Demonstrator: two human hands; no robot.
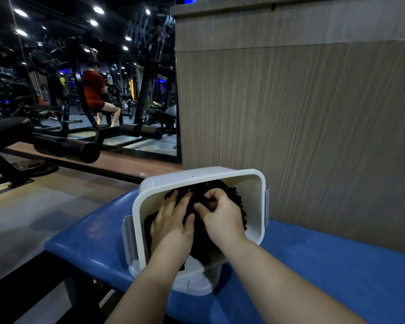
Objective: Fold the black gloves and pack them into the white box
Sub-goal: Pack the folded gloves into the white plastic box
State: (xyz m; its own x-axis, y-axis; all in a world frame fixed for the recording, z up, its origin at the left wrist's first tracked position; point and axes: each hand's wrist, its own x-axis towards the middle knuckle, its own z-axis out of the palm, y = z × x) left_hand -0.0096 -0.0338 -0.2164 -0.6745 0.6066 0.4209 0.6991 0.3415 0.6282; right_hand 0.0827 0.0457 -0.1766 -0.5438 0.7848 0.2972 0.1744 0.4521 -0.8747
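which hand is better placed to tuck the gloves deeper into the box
Probably right: the right hand pinches the gloves inside the box, while the left hand lies flat on them.

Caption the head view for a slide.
Left hand flat, right hand pinching, packing black gloves into the white box on a blue bench.
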